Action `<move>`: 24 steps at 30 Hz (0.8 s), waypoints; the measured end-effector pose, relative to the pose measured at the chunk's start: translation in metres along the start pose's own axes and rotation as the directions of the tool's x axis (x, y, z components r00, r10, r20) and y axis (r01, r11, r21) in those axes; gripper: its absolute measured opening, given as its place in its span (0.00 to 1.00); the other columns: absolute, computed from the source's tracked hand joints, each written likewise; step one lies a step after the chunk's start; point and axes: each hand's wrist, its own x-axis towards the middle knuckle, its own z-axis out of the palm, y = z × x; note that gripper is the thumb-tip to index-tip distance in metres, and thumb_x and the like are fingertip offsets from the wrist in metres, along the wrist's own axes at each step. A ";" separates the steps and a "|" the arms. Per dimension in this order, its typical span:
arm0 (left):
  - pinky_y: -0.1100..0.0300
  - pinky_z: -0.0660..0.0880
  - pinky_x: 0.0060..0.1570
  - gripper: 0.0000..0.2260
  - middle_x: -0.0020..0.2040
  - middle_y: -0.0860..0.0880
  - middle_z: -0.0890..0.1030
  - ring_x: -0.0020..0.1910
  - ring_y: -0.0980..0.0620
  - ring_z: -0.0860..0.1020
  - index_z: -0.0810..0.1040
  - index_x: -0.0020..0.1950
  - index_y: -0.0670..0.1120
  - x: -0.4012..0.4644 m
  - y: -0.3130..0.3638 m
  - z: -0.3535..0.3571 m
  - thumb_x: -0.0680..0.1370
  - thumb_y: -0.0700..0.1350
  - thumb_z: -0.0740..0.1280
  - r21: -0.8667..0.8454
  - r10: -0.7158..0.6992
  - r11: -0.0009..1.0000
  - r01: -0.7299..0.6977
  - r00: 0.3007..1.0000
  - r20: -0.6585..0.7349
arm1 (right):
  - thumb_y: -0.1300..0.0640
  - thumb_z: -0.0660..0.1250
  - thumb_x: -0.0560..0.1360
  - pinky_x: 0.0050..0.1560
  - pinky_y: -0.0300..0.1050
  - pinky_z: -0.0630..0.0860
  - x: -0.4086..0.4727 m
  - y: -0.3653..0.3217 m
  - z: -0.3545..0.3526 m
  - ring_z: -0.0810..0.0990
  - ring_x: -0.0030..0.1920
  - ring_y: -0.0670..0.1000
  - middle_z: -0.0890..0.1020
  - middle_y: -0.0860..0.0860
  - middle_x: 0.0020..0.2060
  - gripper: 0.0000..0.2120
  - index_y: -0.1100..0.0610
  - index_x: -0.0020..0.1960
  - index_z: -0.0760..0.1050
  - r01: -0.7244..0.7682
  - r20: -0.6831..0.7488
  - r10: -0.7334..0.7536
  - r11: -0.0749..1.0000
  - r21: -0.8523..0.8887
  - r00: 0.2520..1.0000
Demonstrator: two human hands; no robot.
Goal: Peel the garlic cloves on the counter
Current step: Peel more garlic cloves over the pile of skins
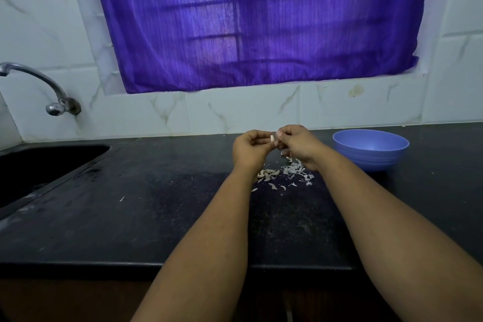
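Both hands up over the bench (146, 217), fingertips meeting mid-air.

L hand (249, 148): fingers curled in, pinching one garlic clove (272, 138) at its L side. Clove pale, small, held clear of the bench surface.

R hand (296, 142): fingers bunched, thumb + forefinger pressed onto the R side of the same clove; thumbnail sits right against it. Can't tell if skin is partly off, too small.

Below the fingers, on the bench: scatter of white peel scraps (295, 171), mostly under the R wrist. Just L of that, under the L wrist, a small cluster of cloves (267, 174), beige, touching each other. One stray flake (121, 198) well L of the fingers.

R of the fingers: blue bowl (371, 148), upright on bench, near the R hand but apart. Contents not visible.

Far L of the fingers: dark sink (49, 165), tap (39, 81) on wall above it. Purple curtain (261, 21) behind, above the fingers.
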 end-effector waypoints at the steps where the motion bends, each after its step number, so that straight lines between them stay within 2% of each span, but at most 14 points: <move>1: 0.64 0.79 0.44 0.08 0.38 0.48 0.82 0.38 0.56 0.80 0.80 0.42 0.44 0.001 -0.001 0.000 0.69 0.34 0.76 -0.001 0.000 1.000 0.000 1.000 -0.007 | 0.62 0.59 0.81 0.38 0.41 0.71 0.001 0.000 -0.001 0.74 0.37 0.47 0.79 0.52 0.37 0.10 0.57 0.43 0.75 0.019 -0.025 -0.019 1.000 0.005 1.000; 3: 0.60 0.79 0.49 0.07 0.39 0.47 0.82 0.41 0.53 0.80 0.80 0.42 0.44 0.002 -0.003 0.000 0.71 0.35 0.75 -0.001 0.002 1.000 -0.002 1.000 -0.015 | 0.64 0.63 0.80 0.40 0.40 0.73 0.001 0.000 -0.003 0.76 0.36 0.47 0.80 0.53 0.36 0.08 0.57 0.43 0.75 0.065 -0.086 -0.065 0.998 0.003 0.994; 5: 0.60 0.78 0.48 0.07 0.39 0.48 0.81 0.40 0.54 0.79 0.80 0.42 0.45 0.002 -0.003 0.000 0.72 0.34 0.74 0.006 0.003 1.000 -0.003 1.000 -0.025 | 0.66 0.66 0.77 0.41 0.39 0.77 0.002 0.000 -0.005 0.80 0.36 0.47 0.82 0.53 0.35 0.06 0.57 0.45 0.75 0.119 -0.124 -0.121 0.993 -0.024 0.985; 9: 0.65 0.79 0.46 0.09 0.39 0.49 0.81 0.40 0.56 0.80 0.79 0.42 0.45 0.002 -0.002 0.000 0.71 0.31 0.73 -0.024 0.009 1.000 -0.009 1.000 -0.027 | 0.65 0.71 0.74 0.50 0.48 0.82 0.002 0.001 -0.008 0.85 0.44 0.49 0.85 0.52 0.38 0.09 0.53 0.51 0.80 0.185 -0.104 -0.194 0.978 -0.092 0.975; 14: 0.59 0.81 0.47 0.09 0.39 0.46 0.82 0.43 0.50 0.82 0.79 0.42 0.45 0.003 -0.002 -0.001 0.71 0.33 0.75 0.010 0.032 0.999 -0.032 0.999 -0.025 | 0.61 0.77 0.69 0.46 0.57 0.82 -0.003 0.000 -0.006 0.85 0.42 0.49 0.85 0.49 0.36 0.08 0.50 0.41 0.83 0.209 -0.101 -0.236 0.953 -0.220 0.967; 20: 0.57 0.81 0.47 0.09 0.39 0.45 0.83 0.43 0.49 0.83 0.80 0.41 0.44 0.002 0.000 -0.001 0.70 0.33 0.75 0.019 0.051 0.999 -0.050 0.998 -0.037 | 0.62 0.78 0.66 0.47 0.61 0.82 -0.005 -0.003 -0.004 0.85 0.45 0.59 0.85 0.55 0.37 0.08 0.50 0.37 0.83 0.156 -0.173 -0.178 0.979 -0.135 0.969; 24: 0.57 0.81 0.47 0.09 0.39 0.46 0.84 0.43 0.48 0.84 0.80 0.40 0.45 0.001 0.001 -0.001 0.69 0.34 0.76 0.050 0.059 0.997 -0.056 0.997 -0.053 | 0.62 0.79 0.66 0.47 0.63 0.81 -0.006 -0.003 -0.004 0.84 0.45 0.60 0.85 0.57 0.37 0.08 0.52 0.35 0.82 0.143 -0.176 -0.161 0.983 -0.112 0.971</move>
